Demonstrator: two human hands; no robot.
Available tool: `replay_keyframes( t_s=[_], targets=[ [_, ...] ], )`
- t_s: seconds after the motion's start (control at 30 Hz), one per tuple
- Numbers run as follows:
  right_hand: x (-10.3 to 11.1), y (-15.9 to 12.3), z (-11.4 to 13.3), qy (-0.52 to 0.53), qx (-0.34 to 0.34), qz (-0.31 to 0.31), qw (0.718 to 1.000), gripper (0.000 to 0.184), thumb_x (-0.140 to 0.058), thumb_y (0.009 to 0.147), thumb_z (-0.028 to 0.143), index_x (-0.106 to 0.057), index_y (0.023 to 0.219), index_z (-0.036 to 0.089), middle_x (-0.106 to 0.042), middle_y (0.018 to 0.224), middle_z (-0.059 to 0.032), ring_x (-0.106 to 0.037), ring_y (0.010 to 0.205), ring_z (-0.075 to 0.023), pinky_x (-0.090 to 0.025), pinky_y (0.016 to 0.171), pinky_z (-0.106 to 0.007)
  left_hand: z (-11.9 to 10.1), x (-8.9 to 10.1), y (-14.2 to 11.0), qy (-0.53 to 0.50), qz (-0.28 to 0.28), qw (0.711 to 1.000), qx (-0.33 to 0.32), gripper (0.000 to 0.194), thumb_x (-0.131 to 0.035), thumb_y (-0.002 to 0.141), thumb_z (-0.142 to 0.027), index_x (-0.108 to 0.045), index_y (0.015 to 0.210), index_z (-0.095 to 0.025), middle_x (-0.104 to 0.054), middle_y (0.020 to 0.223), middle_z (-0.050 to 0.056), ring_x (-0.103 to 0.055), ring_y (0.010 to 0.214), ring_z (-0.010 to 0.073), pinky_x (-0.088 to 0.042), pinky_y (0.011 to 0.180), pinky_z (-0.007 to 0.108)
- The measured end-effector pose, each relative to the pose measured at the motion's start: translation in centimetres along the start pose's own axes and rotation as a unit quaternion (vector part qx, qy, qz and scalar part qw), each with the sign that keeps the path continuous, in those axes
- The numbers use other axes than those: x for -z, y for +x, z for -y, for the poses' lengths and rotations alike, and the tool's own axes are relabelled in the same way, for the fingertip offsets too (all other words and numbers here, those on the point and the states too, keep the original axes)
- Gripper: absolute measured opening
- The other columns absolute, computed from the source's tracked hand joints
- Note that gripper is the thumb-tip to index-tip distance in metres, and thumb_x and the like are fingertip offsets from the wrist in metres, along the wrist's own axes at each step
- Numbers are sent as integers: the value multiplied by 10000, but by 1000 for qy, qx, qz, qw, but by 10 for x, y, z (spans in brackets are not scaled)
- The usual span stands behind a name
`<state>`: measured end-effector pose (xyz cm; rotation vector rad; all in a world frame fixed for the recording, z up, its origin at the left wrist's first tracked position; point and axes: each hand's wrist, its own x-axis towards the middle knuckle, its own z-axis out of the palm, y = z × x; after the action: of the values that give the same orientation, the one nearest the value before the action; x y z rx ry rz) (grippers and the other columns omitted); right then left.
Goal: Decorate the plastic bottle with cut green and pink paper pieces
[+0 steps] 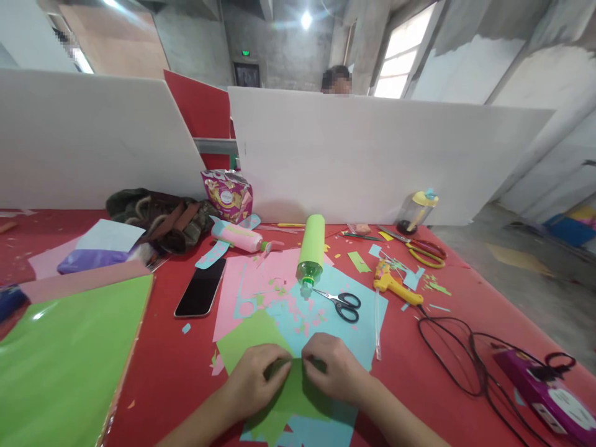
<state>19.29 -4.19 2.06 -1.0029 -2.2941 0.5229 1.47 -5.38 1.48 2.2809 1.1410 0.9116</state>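
Across a red table (172,366), green paper (297,390) is held at the near middle, its far edge pinched between closed thumbs and fingers of the left hand (258,375) and right hand (338,365). It might be torn by uneven pulling; farther off, black scissors (339,302) and green bottle (311,245) could be knocked by a careless reach

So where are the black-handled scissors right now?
In the head view, the black-handled scissors lie right of centre on the light-blue paper, beyond the right hand, between the green bottle and the yellow glue gun.
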Motion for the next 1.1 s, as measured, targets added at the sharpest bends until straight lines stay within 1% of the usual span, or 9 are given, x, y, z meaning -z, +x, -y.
replay_keyframes(
  t_s=[0.07,0.13,0.2,0.3,0.43,0.53,0.6,0.9,1.1],
  targets=[
    [2,6,-1,-40,36,-6,999,177,-408,726,124,-566,658,166,-588,583,-47,-512,561,-142,-399,545,-232,-1,3,7,-9,16,1000,1,231,-392,818,-196,-589,698,-172,-639,605,13,-578,542,117,-448,522,197],
    [6,17,-1,-64,40,-12,997,168,-413,752,133,-569,697,162,-606,623,-57,-524,587,-150,-407,577,-249,0,7,16,-5,20,1000,3,233,-385,820,-191,-594,720,-170,-646,631,20,-586,571,128,-459,546,214],
    [10,28,-2,-58,30,-15,998,151,-432,754,139,-569,694,158,-607,620,-54,-526,586,-147,-406,579,-248,2,11,26,1,11,1000,16,223,-382,819,-187,-596,756,-169,-658,686,31,-598,620,139,-468,577,234],
    [11,39,-4,-17,-20,-8,1000,141,-451,712,105,-563,644,158,-585,583,-31,-510,555,-126,-393,545,-220,6,11,34,0,-7,1000,22,215,-382,817,-186,-590,766,-160,-664,727,45,-603,650,143,-474,608,245],
    [-1,36,-3,45,-105,2,993,130,-459,626,74,-544,573,156,-538,526,5,-469,494,-100,-366,495,-197,11,1,28,21,0,1000,7,222,-372,816,-180,-573,725,-159,-645,667,44,-585,596,147,-459,548,244],
    [-8,28,-2,90,-158,14,983,131,-444,595,75,-536,550,157,-499,482,30,-434,464,-86,-350,471,-183,14,-7,19,24,-17,999,-12,229,-368,820,-178,-563,699,-163,-631,630,39,-571,569,142,-445,533,241],
    [-9,26,-1,112,-177,17,978,135,-435,587,80,-539,547,156,-494,476,33,-426,463,-82,-355,476,-180,16,-9,16,35,-30,998,-29,235,-369,821,-178,-560,685,-167,-623,610,35,-562,556,140,-437,532,244],
    [-8,28,-1,96,-163,-1,982,149,-426,550,92,-540,487,166,-566,487,8,-489,486,-99,-398,531,-193,20,-6,13,51,-57,996,-52,217,-389,808,-157,-569,687,-163,-617,598,37,-554,550,144,-432,539,259],
    [-1,29,-10,95,-180,-20,979,146,-419,554,114,-537,479,158,-577,494,-7,-508,485,-106,-409,528,-195,20,-1,17,35,-112,993,-29,187,-413,806,-157,-547,675,-166,-609,575,20,-558,528,123,-441,524,227]
  ],
)
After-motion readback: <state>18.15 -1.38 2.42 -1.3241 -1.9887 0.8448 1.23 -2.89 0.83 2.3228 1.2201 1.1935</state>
